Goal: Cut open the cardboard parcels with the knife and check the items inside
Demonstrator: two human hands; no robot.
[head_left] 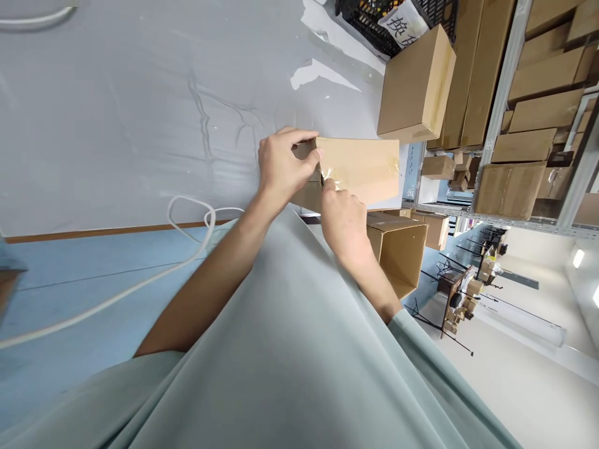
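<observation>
Nearest: grey-green shirt (281, 337). Beyond, left hand (285, 161) pinches left end of carton (365, 167); right hand (345, 221) curled at its crinkled tape (336, 175), can't tell if gripping.

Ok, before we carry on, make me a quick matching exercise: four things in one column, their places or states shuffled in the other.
Things:
1. Left hand
2. Looped white cord
3. Black crate
4. Handled cardboard box

Places or states:
a. bears white paper with dark writing
b. has glossy tape beside the right hand
c. thumb at a box's edge
d. seen against blue floor

Pairs: 1-c; 2-d; 3-a; 4-b
</observation>
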